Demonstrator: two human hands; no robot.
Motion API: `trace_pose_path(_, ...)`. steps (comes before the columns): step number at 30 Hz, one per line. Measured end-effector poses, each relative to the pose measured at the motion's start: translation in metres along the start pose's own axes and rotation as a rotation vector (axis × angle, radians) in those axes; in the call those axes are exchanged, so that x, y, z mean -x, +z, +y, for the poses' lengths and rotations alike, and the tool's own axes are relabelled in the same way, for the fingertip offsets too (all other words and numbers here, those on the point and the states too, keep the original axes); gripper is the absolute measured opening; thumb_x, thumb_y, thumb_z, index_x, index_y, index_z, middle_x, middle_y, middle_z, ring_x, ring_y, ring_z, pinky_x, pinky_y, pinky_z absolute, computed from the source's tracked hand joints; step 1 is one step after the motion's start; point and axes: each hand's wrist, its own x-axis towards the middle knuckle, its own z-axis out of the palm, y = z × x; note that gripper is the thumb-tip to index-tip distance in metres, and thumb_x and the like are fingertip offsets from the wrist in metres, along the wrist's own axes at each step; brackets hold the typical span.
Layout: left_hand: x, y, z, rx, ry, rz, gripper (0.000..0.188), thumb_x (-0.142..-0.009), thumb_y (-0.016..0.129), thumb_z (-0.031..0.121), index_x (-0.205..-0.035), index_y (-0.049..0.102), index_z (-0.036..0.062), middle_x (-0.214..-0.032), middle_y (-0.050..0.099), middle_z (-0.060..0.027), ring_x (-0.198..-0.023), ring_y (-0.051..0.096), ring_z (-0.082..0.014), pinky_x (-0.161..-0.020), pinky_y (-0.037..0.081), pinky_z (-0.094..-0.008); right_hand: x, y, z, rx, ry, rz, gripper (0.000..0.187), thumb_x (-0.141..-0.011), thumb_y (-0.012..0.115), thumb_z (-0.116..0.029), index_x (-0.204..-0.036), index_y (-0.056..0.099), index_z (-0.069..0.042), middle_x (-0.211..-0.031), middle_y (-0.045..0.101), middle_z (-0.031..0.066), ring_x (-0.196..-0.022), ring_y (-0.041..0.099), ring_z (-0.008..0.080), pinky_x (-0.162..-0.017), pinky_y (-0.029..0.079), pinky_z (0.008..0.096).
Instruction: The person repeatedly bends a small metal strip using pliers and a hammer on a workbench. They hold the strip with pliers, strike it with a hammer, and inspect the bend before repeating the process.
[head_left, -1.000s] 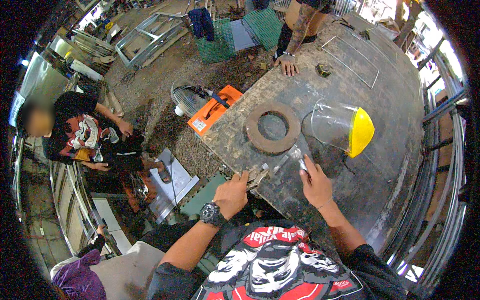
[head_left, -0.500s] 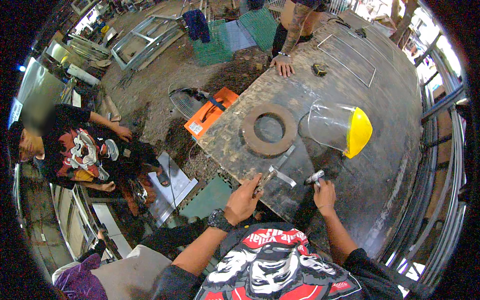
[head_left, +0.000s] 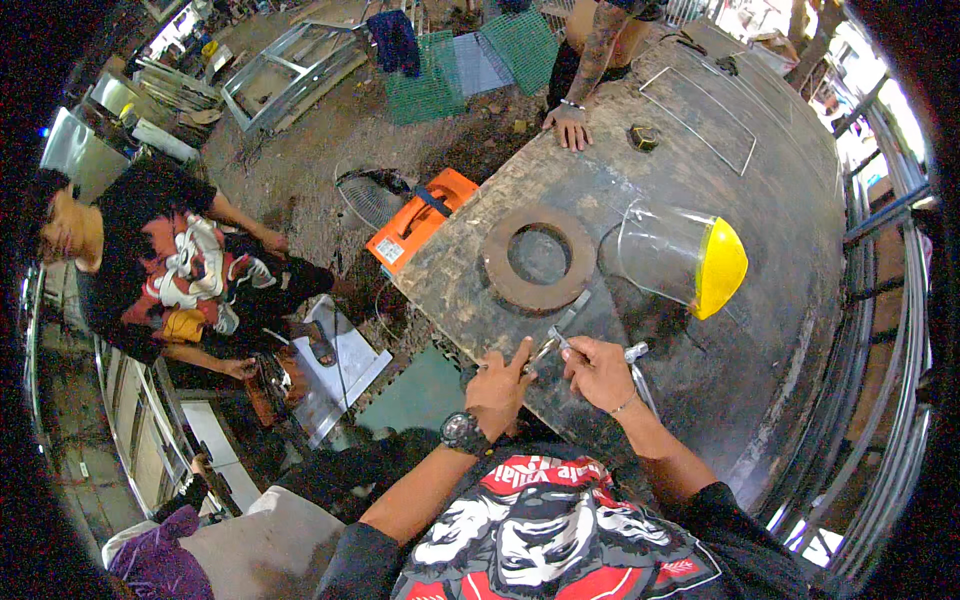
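I see both hands meeting at the near edge of the worn metal table (head_left: pixel 780 260). My left hand (head_left: pixel 500 385) has its fingers pinched together on a small metal piece (head_left: pixel 545 350) — its exact shape is too small to tell. My right hand (head_left: pixel 598 372) is curled shut on the same piece from the other side, and a short metal tube (head_left: pixel 636 362) lies just beside it. A flat metal strip (head_left: pixel 572 310) lies just beyond the hands, touching a rusty steel ring (head_left: pixel 540 258). Near the ring rests a yellow face shield (head_left: pixel 690 262). Another person's hand (head_left: pixel 572 128) presses the far edge.
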Motion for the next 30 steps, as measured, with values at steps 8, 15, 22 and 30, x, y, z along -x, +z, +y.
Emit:
trace_pose_path(8,-0.025,0.073,0.007,0.381,0.170,-0.012,0.053,-0.093,0.061,0.010,-0.145,0.053,0.0151,-0.107,0.066,-0.0260,-0.096,0.069,-0.0457,-0.079,0.057,-0.0518,-0.006,-0.013,0.008,0.569,-0.153,0.364,0.015,-0.093,0.070,-0.021,-0.099,0.072,-0.007,-0.081,0.070,0.0174,-0.074,0.068,0.0410,-0.065,0.053,0.0493)
trace_pose_path(15,-0.078,0.114,0.016,1.334,0.071,-0.350,0.010,-0.096,0.064,0.012,-0.101,0.061,0.0048,-0.080,0.067,-0.0031,-0.062,0.062,-0.0156,-0.055,0.049,-0.0320,-0.039,-0.015,-0.031,0.092,-0.140,0.301,0.022,-0.098,0.066,-0.014,-0.115,0.071,-0.002,-0.105,0.072,0.0200,-0.094,0.070,0.0381,-0.083,0.055,0.0414)
trace_pose_path(22,-0.104,0.194,-0.011,0.906,0.261,0.050,0.029,-0.090,0.067,0.014,-0.115,0.065,-0.0001,-0.096,0.074,-0.0191,-0.081,0.073,-0.0324,-0.072,0.059,-0.0450,-0.100,0.057,-0.040,0.148,-0.309,0.185,0.021,-0.097,0.064,-0.003,-0.117,0.068,0.000,-0.096,0.071,0.0122,-0.078,0.067,0.0203,-0.071,0.052,0.0312)
trace_pose_path(30,-0.073,0.111,-0.124,1.098,-0.336,0.217,0.020,-0.088,0.070,0.008,-0.108,0.069,0.0015,-0.095,0.074,-0.0189,-0.090,0.073,-0.0316,-0.081,0.057,-0.0415,-0.176,0.140,-0.020,0.159,-0.269,0.065,0.016,-0.095,0.068,-0.013,-0.108,0.070,-0.004,-0.104,0.070,0.0154,-0.091,0.069,0.0377,-0.076,0.055,0.0418)
